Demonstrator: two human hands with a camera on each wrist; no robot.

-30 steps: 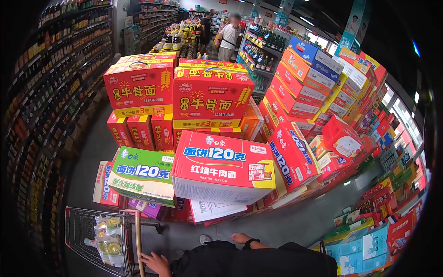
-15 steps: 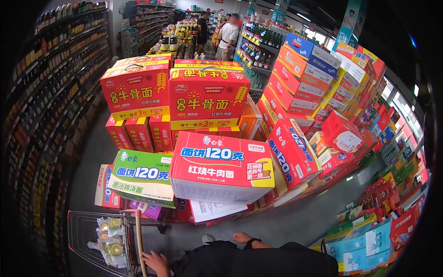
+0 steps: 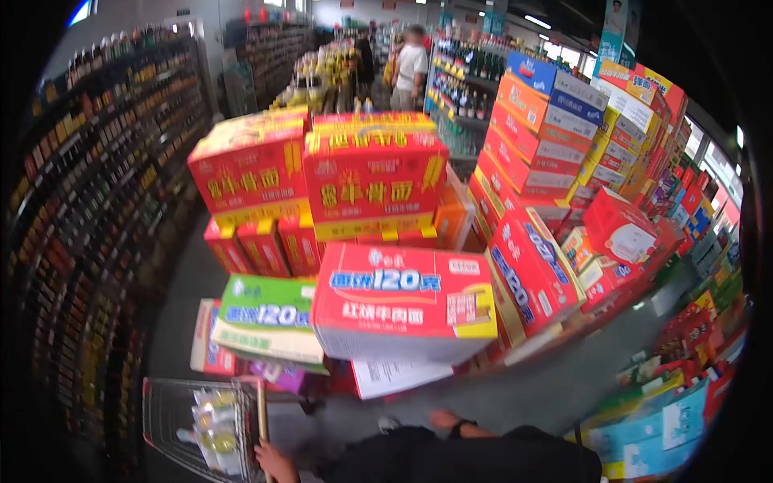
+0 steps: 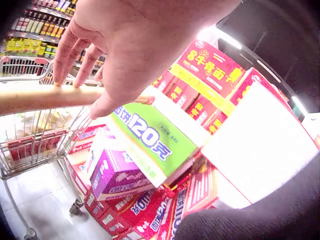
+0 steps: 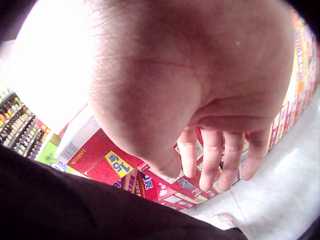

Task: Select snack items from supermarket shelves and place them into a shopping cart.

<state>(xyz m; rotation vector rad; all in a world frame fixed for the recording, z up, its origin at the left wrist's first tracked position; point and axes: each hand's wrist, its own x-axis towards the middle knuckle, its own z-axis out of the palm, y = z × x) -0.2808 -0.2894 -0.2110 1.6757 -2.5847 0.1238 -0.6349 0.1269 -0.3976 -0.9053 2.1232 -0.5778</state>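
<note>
To the person's left, the cart (image 3: 193, 379) stretches sideways, its long axis running leftward from the handle (image 3: 262, 406), which lies up and down the head view. The left hand (image 4: 127, 42) is much nearer: its fingers reach loosely extended against the handle, not curled tight round it. Across the body, the right hand (image 5: 195, 95) hangs free, fingers relaxed, grasping nothing. The handle is smooth, pale and rounded; the cart's sides are thin metal wire around clear bags (image 3: 216, 435). Ahead, printed cardboard boxes (image 3: 407, 298) stack in hard-edged blocks.
</note>
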